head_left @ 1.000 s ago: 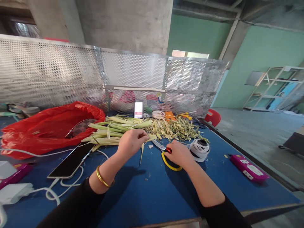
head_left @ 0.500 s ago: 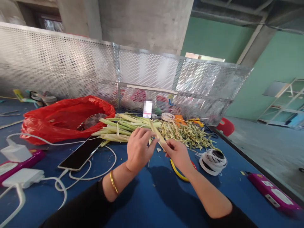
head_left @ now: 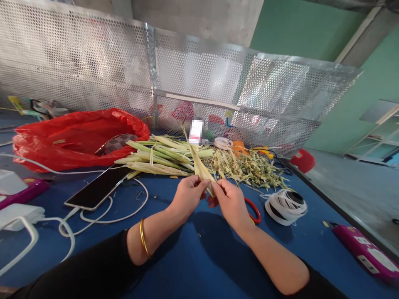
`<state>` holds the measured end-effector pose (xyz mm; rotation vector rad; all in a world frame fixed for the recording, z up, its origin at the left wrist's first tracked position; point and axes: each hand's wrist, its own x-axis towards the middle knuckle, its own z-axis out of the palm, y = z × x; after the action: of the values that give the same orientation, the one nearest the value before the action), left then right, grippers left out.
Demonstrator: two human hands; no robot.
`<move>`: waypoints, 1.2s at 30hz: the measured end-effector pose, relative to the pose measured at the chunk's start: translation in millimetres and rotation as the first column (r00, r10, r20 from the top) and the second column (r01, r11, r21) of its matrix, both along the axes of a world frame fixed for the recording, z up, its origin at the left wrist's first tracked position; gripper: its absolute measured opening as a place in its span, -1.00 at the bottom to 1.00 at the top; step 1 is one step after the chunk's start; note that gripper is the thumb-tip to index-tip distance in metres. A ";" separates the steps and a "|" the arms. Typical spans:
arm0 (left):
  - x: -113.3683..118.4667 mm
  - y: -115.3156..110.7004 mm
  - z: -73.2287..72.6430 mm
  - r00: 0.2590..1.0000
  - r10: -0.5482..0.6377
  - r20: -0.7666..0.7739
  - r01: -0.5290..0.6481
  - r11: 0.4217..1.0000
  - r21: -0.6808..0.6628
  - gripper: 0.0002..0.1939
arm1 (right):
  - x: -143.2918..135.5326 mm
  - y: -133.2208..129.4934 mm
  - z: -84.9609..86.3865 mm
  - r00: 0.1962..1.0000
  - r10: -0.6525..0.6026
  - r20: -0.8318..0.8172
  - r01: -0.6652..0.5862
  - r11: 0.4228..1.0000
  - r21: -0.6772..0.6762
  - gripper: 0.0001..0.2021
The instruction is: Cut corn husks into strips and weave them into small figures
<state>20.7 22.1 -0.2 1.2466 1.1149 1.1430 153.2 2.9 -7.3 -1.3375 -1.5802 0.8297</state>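
Note:
A pale yellow-green husk leaf (head_left: pixel 201 166) points away from me, its lower end between both hands. My left hand (head_left: pixel 188 197), below a gold bangle, pinches the leaf's left edge. On its right edge, my right hand (head_left: pixel 230 204) has thumb and fingers closed. Just beyond lies a bundle of green and cream stalks (head_left: pixel 158 160), with a heap of thin dry trimmings (head_left: pixel 252 168) on its right. Red-handled scissors, or a similar looped tool (head_left: pixel 255 211), are partly hidden by my right hand.
At the left are a red plastic bag (head_left: pixel 77 137), a black phone (head_left: pixel 98 189), white chargers and cables. A spool of white cord (head_left: pixel 286 207) and a purple case (head_left: pixel 364 251) lie at the right. A perforated metal screen (head_left: pixel 199 70) stands behind.
My left hand has come down to the leaf's lower end and closed on it, near my right hand. The leaf looks spread wider. The view has tilted down and moved closer.

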 end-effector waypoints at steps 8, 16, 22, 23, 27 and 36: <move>-8.6 6.2 -1.2 0.943 0.049 -0.328 -0.006 0.992 0.129 -0.68 | 12.4 4.2 6.7 0.923 -0.044 0.383 -0.055 0.969 0.242 -0.79; -8.6 10.3 0.9 0.987 -0.033 -0.157 0.050 0.993 0.107 -0.71 | 12.9 7.6 7.3 0.975 0.145 -0.170 -0.173 0.971 -0.165 -0.79; -5.7 4.1 4.4 0.981 -0.152 -0.120 0.150 0.988 -0.025 -0.68 | 9.9 8.3 5.2 0.961 0.032 -0.275 -0.078 0.984 -0.158 -0.75; -5.4 3.1 4.6 0.978 -0.181 -0.102 0.175 0.983 -0.062 -0.67 | 9.4 8.3 5.1 0.957 0.032 -0.288 -0.082 0.984 -0.161 -0.76; -5.4 2.6 5.2 0.981 -0.190 -0.029 0.185 0.976 -0.116 -0.68 | 9.9 8.6 6.8 0.933 0.021 -0.360 -0.105 0.971 -0.215 -0.77; -6.3 5.4 3.5 0.989 -0.145 0.027 0.148 0.980 -0.135 -0.77 | 14.7 11.2 10.1 0.916 -0.010 -0.402 -0.102 0.961 -0.257 -0.74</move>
<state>14.4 27.5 3.3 1.1891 1.0523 0.9492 167.9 14.2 2.8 -1.2206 -1.2071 1.3006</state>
